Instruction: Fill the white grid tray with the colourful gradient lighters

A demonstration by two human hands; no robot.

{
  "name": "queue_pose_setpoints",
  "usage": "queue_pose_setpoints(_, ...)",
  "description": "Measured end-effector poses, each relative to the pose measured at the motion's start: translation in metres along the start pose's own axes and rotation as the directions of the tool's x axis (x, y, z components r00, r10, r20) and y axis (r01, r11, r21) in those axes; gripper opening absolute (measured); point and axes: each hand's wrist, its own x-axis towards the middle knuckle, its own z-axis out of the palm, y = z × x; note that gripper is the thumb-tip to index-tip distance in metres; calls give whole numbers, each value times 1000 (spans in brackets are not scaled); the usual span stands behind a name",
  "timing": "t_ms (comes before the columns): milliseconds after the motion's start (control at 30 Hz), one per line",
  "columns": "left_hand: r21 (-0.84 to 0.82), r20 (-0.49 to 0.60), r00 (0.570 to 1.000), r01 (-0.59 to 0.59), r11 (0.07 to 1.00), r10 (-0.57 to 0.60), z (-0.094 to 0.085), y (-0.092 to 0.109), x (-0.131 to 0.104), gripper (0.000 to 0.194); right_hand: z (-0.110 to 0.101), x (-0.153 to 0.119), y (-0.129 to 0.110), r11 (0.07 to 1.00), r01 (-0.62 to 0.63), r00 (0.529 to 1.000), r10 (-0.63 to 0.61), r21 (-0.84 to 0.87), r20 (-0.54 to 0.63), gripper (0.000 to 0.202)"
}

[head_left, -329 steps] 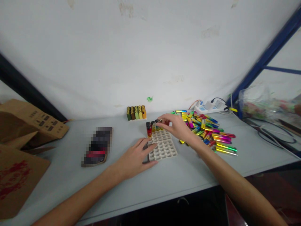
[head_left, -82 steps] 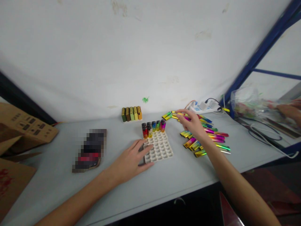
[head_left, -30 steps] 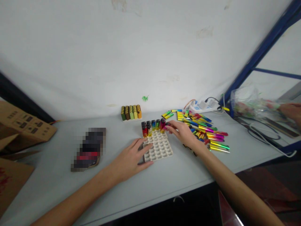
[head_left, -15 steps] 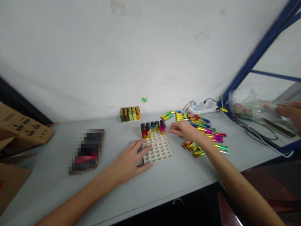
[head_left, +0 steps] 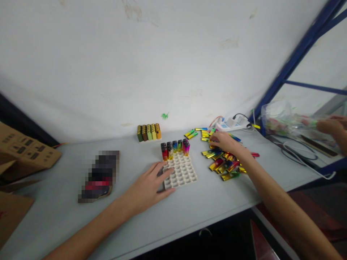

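My left hand (head_left: 153,180) rests with fingers spread on the left edge of a white tray (head_left: 184,173) full of small pockets. Several shiny lighters (head_left: 179,146) in red, yellow, blue, green and pink stand upright in the tray's far rows. Over at the right, my right hand (head_left: 223,142) reaches down into a loose pile of metallic, rainbow-coloured lighters (head_left: 223,164) lying flat. Its fingertips are bent down among them, and whether they grip one is hidden.
Near the wall stands a block of upright green, brown and yellow lighters (head_left: 149,132). A power strip (head_left: 233,124) with cables lies behind the pile. A pixelated dark object (head_left: 100,175) and cardboard boxes (head_left: 25,148) are on the left. Another person's hand (head_left: 332,126) is by a plastic bag (head_left: 282,117).
My right hand has moved from beside the tray's standing lighters rightward onto the loose pile. My left hand stays on the tray. The view has shifted slightly.
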Motion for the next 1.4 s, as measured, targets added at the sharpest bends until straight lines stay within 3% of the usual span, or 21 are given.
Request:
queue_pose_setpoints(100, -9, -6, 1000, -6, 1000, 6, 0, 0, 0, 51, -6, -7, -10, 976, -11, 980, 53, 216, -192, 23)
queue_pose_setpoints(167, -14, -17, 1000, -7, 1000, 7, 0, 0, 0, 50, -9, -12, -25, 903, -1, 954, 130, 429, -271, 36)
queue_pose_setpoints(267, -15, -21, 1000, -6, 1000, 6, 1, -1, 0, 50, -12, -19, -56, 681, -25, 971, 190, 732, -144, 51)
queue_pose_setpoints(333, -13, -17, 1000, -8, 1000, 8, 1, -1, 0, 50, -13, -21, -76, 581, -40, 979, 184, 813, -83, 54)
queue_pose_setpoints(567, 1, 2, 1000, -17, 1000, 17, 1, 0, 1, 51, -10, -32, -112, 585, 20, 1000, -11, 811, -17, 50)
queue_pose_setpoints(700, -1, 1, 1000, -19, 1000, 19, 0, 0, 1, 51, -8, -36, -127, 549, 47, 990, 88, 835, -113, 43)
queue_pose_setpoints(833, 3, 6, 1000, -9, 1000, 9, 1, -1, 0, 52, 1, -34, -137, 599, 13, 975, 170, 800, -143, 45)
queue_pose_setpoints(1000, -9, -5, 1000, -19, 1000, 19, 2, -2, 0, 53, 9, -36, -145, 640, 138, 987, -27, 756, -157, 44)
queue_pose_setpoints(1067, -16, -14, 1000, -16, 1000, 16, 2, -1, 0, 52, 10, -39, -150, 601, 156, 988, -96, 784, -123, 43)
queue_pose_setpoints(1167, -23, -10, 1000, -14, 1000, 13, 1, 0, 0, 51, 12, -42, -160, 459, 67, 991, -130, 886, -8, 43)
queue_pose_setpoints(1300, -34, -34, 999, -12, 999, 11, 0, 1, 1, 51, 26, -39, -170, 312, -128, 992, 28, 941, 125, 53)
queue_pose_setpoints(1367, -38, -39, 999, -10, 999, 8, 0, 1, 1, 50, 36, -35, -171, 298, -200, 978, 115, 933, 174, 59)
queue_pose_setpoints(1400, -38, -36, 999, -7, 999, 5, 0, 1, 1, 50, 41, -34, -170, 340, -199, 977, 138, 919, 161, 59)
